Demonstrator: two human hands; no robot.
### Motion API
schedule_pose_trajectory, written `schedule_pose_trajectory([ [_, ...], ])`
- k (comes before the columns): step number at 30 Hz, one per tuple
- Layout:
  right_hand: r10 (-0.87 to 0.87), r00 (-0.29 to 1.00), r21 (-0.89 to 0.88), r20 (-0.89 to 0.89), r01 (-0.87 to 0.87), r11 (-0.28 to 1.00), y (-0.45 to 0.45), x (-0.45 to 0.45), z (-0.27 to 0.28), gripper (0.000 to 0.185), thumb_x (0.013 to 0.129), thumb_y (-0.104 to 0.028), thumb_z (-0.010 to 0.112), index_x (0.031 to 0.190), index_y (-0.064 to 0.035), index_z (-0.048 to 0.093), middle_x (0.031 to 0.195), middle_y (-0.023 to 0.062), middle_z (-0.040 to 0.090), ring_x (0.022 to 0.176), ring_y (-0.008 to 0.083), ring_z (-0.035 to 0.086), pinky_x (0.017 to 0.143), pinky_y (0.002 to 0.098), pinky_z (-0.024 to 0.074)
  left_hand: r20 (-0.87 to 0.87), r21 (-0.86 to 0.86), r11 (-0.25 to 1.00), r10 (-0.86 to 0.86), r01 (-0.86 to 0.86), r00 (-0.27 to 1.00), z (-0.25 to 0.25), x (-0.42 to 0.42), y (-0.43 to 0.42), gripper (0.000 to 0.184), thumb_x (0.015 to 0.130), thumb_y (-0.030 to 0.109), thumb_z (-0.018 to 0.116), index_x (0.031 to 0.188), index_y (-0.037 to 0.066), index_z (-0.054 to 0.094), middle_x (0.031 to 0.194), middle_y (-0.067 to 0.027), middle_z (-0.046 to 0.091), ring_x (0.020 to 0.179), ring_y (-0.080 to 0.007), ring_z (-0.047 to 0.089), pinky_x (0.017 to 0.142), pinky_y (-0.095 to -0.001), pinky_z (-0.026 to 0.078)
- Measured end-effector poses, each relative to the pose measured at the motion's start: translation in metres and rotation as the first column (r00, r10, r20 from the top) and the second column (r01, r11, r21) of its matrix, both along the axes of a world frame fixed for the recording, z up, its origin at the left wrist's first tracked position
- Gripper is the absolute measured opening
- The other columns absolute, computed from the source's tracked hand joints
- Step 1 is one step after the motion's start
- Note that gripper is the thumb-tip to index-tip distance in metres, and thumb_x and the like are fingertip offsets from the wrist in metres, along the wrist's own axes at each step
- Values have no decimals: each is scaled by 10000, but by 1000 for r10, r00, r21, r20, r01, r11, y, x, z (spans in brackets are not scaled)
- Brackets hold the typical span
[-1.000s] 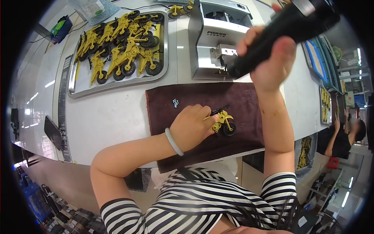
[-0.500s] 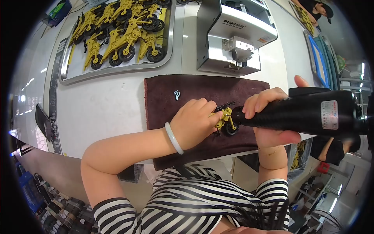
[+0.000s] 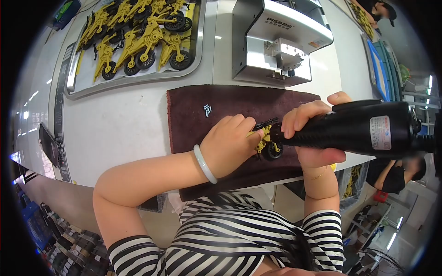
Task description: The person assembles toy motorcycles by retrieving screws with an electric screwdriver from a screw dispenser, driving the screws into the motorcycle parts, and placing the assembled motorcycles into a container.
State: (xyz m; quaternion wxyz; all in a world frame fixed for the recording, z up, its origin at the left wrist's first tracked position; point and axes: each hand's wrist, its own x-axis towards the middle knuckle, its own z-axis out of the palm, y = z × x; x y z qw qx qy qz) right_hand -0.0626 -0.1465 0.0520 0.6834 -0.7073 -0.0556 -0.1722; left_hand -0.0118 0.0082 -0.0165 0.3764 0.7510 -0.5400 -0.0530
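My left hand (image 3: 231, 146) is closed on a small yellow toy motorcycle part (image 3: 264, 143) with a black wheel (image 3: 275, 151), held over the dark red cloth (image 3: 221, 97). In my right hand (image 3: 313, 131) is a black electric screwdriver (image 3: 354, 126), its fingers wrapped round the front of the body. The tool lies nearly level, its nose against the yellow part; the bit itself is hidden. Several small silvery screws (image 3: 207, 110) rest on the cloth, left of the part and beyond my left hand.
A metal tray (image 3: 133, 87) of yellow motorcycle assemblies stands at the back left. Behind the cloth is a silver-and-black PISO machine (image 3: 285, 50). At the right edge, other people (image 3: 382, 14) are near more yellow parts. A dark flat device (image 3: 47, 142) stands far left.
The screwdriver has moved slightly left, bringing its nose closer onto the yellow part, and the bit that showed before is now hidden. My left hand keeps its grip. The view has shifted a little.
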Motion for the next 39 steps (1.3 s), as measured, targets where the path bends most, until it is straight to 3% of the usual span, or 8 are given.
schedule_pose_trajectory([
  [5, -87, 996, -17, 29, 87, 996, -4, 7, 15, 948, 699, -694, 480, 1333, -79, 136, 686, 86, 505, 519, 193, 526, 519, 321, 458, 0, -19, 999, -32, 32, 999, 7, 4, 1, 356, 633, 133, 704, 963, 80, 581, 810, -53, 458, 736, -217, 472, 635, -321, 388],
  [9, -9, 902, 124, 431, -49, 991, -41, 52, 40, 838, 746, -700, 407, 1318, -121, 207, 721, 98, 532, 545, 186, 532, 544, 314, 460, 39, -24, 999, 26, -25, 999, 9, 8, 3, 385, 630, 143, 707, 990, 87, 580, 830, -57, 459, 743, -224, 471, 640, -323, 392],
  [12, -204, 897, -115, 393, 268, 957, -51, 80, 55, 736, 767, -669, 418, 1275, -153, 289, 738, 108, 564, 581, 196, 558, 558, 312, 463, 63, -16, 999, 52, -51, 997, 8, 10, 3, 403, 622, 139, 712, 1000, 90, 581, 839, -55, 458, 745, -220, 470, 639, -321, 394],
  [23, -163, 939, -126, 303, 209, 970, -42, 86, 37, 761, 764, -680, 415, 1213, -69, 349, 695, 94, 527, 557, 193, 542, 541, 316, 460, 66, -8, 998, 68, -67, 996, 5, 8, 3, 414, 610, 131, 717, 1002, 95, 587, 837, -50, 457, 745, -211, 468, 636, -317, 394],
  [25, -142, 952, 88, 272, 123, 989, -34, 63, 29, 660, 788, -649, 424, 882, 3, 467, 683, 108, 535, 513, 188, 537, 489, 295, 455, 67, 8, 998, 64, -65, 996, 5, 9, 4, 416, 608, 133, 718, 1002, 94, 589, 836, -48, 460, 750, -208, 468, 638, -316, 394],
  [27, -69, 975, 328, 211, -4, 945, -18, 27, 27, 805, 724, -708, 435, 1117, -6, 398, 707, 94, 514, 548, 188, 533, 517, 306, 462, 61, 8, 997, 71, -72, 996, 4, 8, 2, 416, 609, 134, 719, 1002, 92, 590, 837, -48, 461, 752, -207, 468, 640, -315, 393],
  [29, -86, 974, 191, 210, 45, 981, -7, -2, 30, 1127, 567, -757, 472, 1365, -166, -60, 714, 92, 505, 556, 195, 523, 533, 330, 469, 57, 11, 997, 77, -78, 995, 3, 8, 2, 416, 609, 135, 720, 1002, 90, 591, 838, -48, 462, 755, -206, 468, 642, -315, 393],
  [39, -164, 959, 161, 231, 128, 979, -5, -29, 3, 957, 640, -609, 576, 1305, -115, 95, 722, 155, 540, 572, 250, 542, 563, 390, 478, 81, 26, 997, 75, -78, 994, 3, 8, 2, 420, 613, 139, 719, 1009, 79, 590, 840, -48, 467, 759, -203, 467, 647, -312, 393],
])
